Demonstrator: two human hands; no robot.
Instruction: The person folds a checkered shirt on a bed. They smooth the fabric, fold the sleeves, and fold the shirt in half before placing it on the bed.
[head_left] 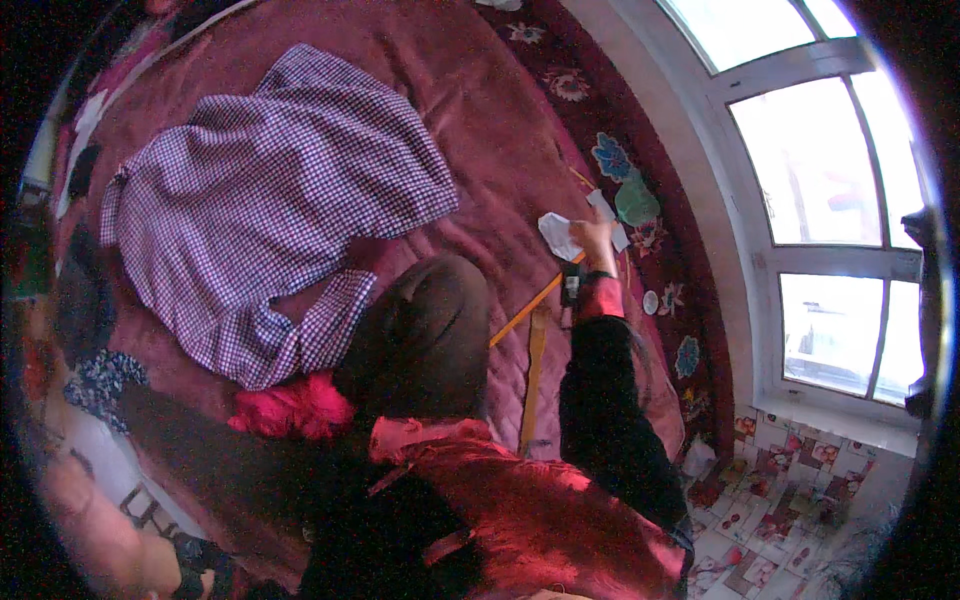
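Observation:
My right hand [594, 243] reaches to the far right side of the maroon blanket [480, 130]. Its fingers close at the edge of a white piece [558, 236], paper or cloth, I cannot tell which. Two smaller white pieces [620, 238] lie right beside this hand. A yellow measuring tape [525, 312] runs slantwise from near my wrist toward my bent knee. Nearer to me lies a flat wooden ruler [534, 375]. A purple-and-white checked cloth [270, 190] is spread in folds on the left. My left hand does not show.
A bright pink bundle [292, 405] sits against my leg. Beyond my right hand are a pale green piece [636, 200] and a small white disc [650, 302] on the flowered border. A framed window [765, 255] stands at the right. Blurred bare skin [95, 510], whose I cannot tell, shows lower left.

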